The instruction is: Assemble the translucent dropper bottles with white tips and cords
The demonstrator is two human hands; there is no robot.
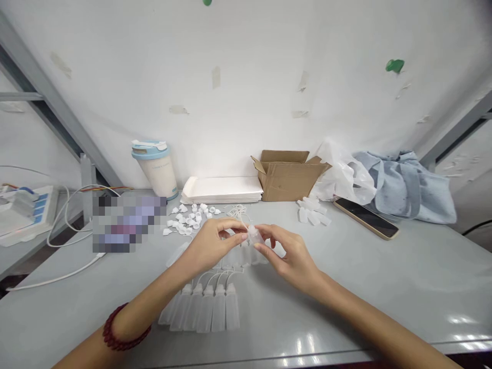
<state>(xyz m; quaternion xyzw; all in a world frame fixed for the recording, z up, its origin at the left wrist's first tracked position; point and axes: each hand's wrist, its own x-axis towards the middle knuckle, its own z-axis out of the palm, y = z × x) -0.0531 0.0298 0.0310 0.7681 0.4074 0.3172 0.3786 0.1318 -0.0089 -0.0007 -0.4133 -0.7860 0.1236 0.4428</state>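
Note:
Between my two hands a small translucent plastic bottle (255, 236) is held up, tilted, with a thin white tube rising from its white top. My right hand (291, 254) is closed on the bottle's body, thumb and fingers on either side. At the neck, my left hand (217, 242) pinches the white cap between thumb and forefinger. Below lies a row of capped bottles (208, 309) with bent white tubes. A second group of bottles (232, 259) is partly hidden behind my hands. Farther back are scattered white caps (188, 219) and a heap of thin white tubes (239, 210).
Several uncapped bottles (312, 212) lie beside a phone (367, 218). Along the wall stand a cup (157, 169), a stack of white envelopes (223, 189), an open cardboard box (288, 180), a plastic bag (342, 174) and a blue cloth bag (415, 189). A white cable (57, 282) crosses the left side.

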